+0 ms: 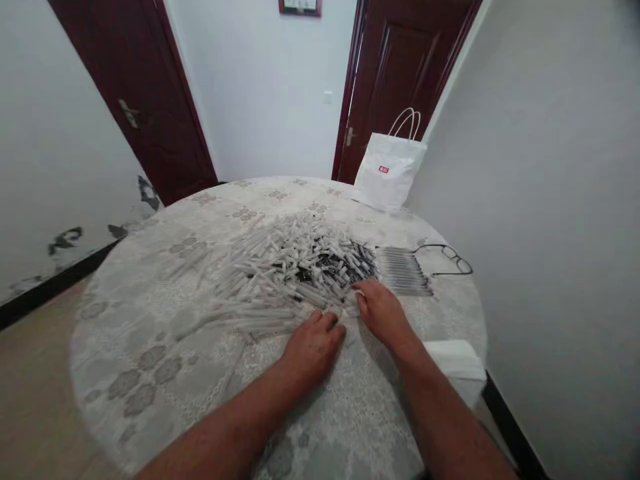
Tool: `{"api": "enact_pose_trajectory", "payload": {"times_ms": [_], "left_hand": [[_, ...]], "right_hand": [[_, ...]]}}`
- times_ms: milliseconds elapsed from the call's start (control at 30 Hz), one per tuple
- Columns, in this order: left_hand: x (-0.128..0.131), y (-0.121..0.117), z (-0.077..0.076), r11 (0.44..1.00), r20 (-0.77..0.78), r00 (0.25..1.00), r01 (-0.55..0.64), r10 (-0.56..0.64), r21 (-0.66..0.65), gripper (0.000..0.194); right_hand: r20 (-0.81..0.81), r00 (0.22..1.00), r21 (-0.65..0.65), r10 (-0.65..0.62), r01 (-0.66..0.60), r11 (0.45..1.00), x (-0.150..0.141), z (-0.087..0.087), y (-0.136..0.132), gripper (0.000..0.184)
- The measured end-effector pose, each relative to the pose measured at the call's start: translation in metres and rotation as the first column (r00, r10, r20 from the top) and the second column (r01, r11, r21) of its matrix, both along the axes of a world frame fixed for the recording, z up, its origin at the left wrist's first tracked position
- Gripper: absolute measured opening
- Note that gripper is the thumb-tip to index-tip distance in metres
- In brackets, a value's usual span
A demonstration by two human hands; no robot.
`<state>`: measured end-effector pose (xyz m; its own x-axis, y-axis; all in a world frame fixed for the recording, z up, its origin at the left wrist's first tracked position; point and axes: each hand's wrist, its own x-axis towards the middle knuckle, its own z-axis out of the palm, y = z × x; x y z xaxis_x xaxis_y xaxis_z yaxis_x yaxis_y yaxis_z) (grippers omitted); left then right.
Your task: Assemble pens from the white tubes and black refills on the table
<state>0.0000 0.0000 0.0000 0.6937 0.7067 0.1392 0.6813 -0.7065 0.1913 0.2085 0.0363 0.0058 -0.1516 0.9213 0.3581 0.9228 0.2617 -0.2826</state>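
Note:
A big loose heap of pale grey tubes (260,280) mixed with small dark parts (345,263) covers the middle of a round table (150,360). My left hand (313,347) lies palm down at the heap's near edge, fingers curled onto the tubes. My right hand (380,310) rests just to its right, fingertips bent into the heap's edge. Whether either hand grips a piece is hidden under the fingers. A neat row of assembled pens (404,270) lies right of the heap.
A pair of glasses (450,259) sits beside the row of pens. A white paper bag (387,172) stands at the table's far edge. A folded white sheet (453,357) lies at the right rim. Walls and two dark doors surround the table.

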Motion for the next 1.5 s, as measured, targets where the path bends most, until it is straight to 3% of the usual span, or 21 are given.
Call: {"api": "enact_pose_trajectory", "payload": {"times_ms": [133, 300, 433, 533, 633, 733, 800, 933, 1067, 1200, 1367, 1500], "left_hand": [[-0.001, 0.002, -0.003, 0.997, 0.017, 0.997, -0.072, 0.072, -0.009, 0.013], [-0.007, 0.005, -0.003, 0.988, -0.017, 0.988, -0.153, 0.153, -0.034, 0.012], [-0.008, 0.005, -0.002, 0.98, -0.02, 0.981, -0.192, 0.191, -0.057, 0.016], [-0.009, 0.004, -0.004, 0.972, 0.021, 0.976, -0.214, 0.217, -0.098, 0.022], [-0.011, 0.006, -0.005, 0.958, 0.188, 0.947, -0.233, 0.262, -0.165, 0.023], [-0.016, 0.01, -0.005, 0.96, 0.412, 0.873, -0.193, 0.262, -0.202, 0.02], [-0.019, 0.012, -0.004, 0.961, 0.483, 0.835, -0.187, 0.264, -0.202, 0.018], [-0.021, 0.014, -0.005, 0.958, 0.438, 0.855, -0.21, 0.278, -0.196, 0.025], [-0.02, 0.012, -0.003, 0.952, 0.291, 0.911, -0.249, 0.293, -0.177, 0.029], [-0.02, 0.008, 0.01, 0.944, 0.16, 0.936, -0.287, 0.313, -0.163, 0.027], [-0.025, -0.002, 0.034, 0.951, 0.145, 0.942, -0.29, 0.303, -0.104, 0.023], [-0.049, -0.016, 0.057, 0.946, 0.144, 0.935, -0.32, 0.323, -0.044, 0.017]], "right_hand": [[-0.006, 0.999, 0.12, -0.049, 0.05, 0.991, 0.002, -0.004, 0.006, 0.028], [-0.085, 0.967, 0.219, -0.24, 0.253, 0.942, 0.031, -0.009, 0.017, 0.032], [-0.114, 0.941, 0.15, -0.319, 0.334, 0.931, 0.047, -0.012, 0.021, 0.033], [-0.086, 0.94, 0.069, -0.329, 0.335, 0.939, 0.041, -0.01, 0.02, 0.027], [-0.018, 0.945, -0.014, -0.328, 0.328, 0.945, 0.025, -0.006, 0.014, 0.018], [0.051, 0.944, -0.068, -0.325, 0.328, 0.942, 0.009, -0.003, 0.01, 0.014], [0.092, 0.939, -0.091, -0.331, 0.339, 0.936, 0.003, -0.003, 0.01, 0.013], [0.106, 0.933, -0.121, -0.343, 0.355, 0.927, 0.002, -0.006, 0.014, 0.012], [0.01, 0.95, -0.093, -0.312, 0.312, 0.946, 0.007, -0.008, 0.014, 0.021], [-0.173, 0.948, -0.097, -0.268, 0.254, 0.962, 0.01, -0.004, 0.007, 0.034], [-0.448, 0.871, -0.153, -0.202, 0.148, 0.977, 0.011, 0.004, -0.001, 0.049], [-0.577, 0.789, -0.269, -0.213, 0.063, 0.961, 0.011, 0.006, -0.003, 0.044]]}}
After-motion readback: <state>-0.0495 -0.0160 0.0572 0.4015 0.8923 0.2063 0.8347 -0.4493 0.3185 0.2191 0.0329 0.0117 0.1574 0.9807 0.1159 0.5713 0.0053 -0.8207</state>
